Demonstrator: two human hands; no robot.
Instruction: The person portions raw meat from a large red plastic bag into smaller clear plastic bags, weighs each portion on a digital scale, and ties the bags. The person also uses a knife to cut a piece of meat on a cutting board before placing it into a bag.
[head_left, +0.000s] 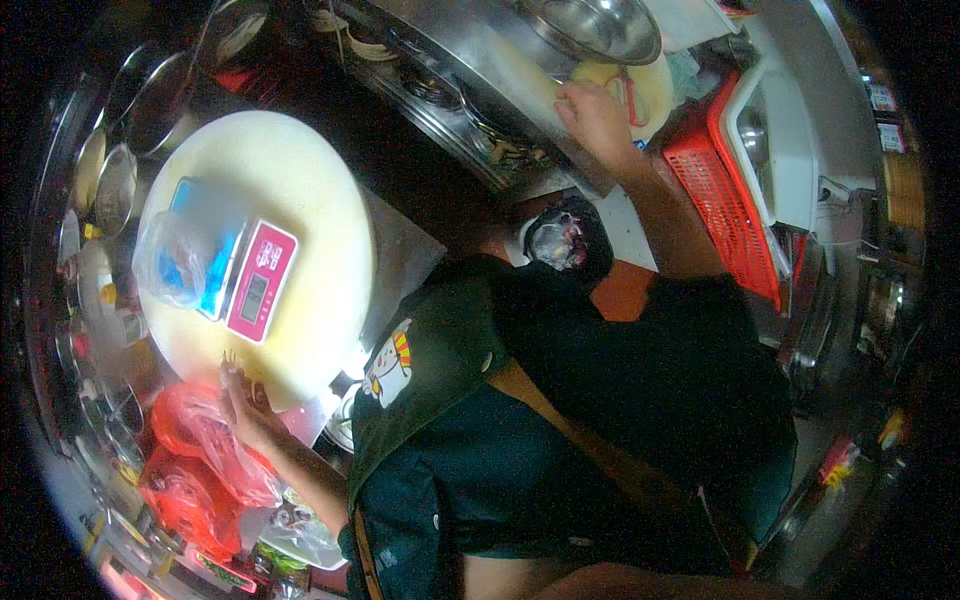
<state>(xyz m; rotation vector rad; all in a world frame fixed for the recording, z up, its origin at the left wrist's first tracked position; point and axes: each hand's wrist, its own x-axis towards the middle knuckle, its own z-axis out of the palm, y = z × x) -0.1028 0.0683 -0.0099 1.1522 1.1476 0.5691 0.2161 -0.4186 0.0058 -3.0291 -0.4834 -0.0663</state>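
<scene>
My left hand (244, 401) is at the near edge of a round whitish cutting board (322, 187), just above a red plastic bag. Thin dark strands show at its fingertips; whether it grips them is unclear. On the board lies a pink and white digital kitchen scale (262, 281), with a clear plastic bag (169, 259) on its blue platform. My right hand (592, 112) reaches to a yellowish round board (656, 86) by the steel counter's edge, its fingers bent. Red-handled scissors or a similar tool (630, 101) lie beside it. Anything under those fingers is hidden.
Near my right arm stand a red perforated basket (712, 195) and a white tub (795, 150); a steel bowl (600, 30) is beyond. Red plastic bags (191, 495) and a tray with bagged food (304, 532) lie near my left forearm. A black-lined bin (562, 236) is below.
</scene>
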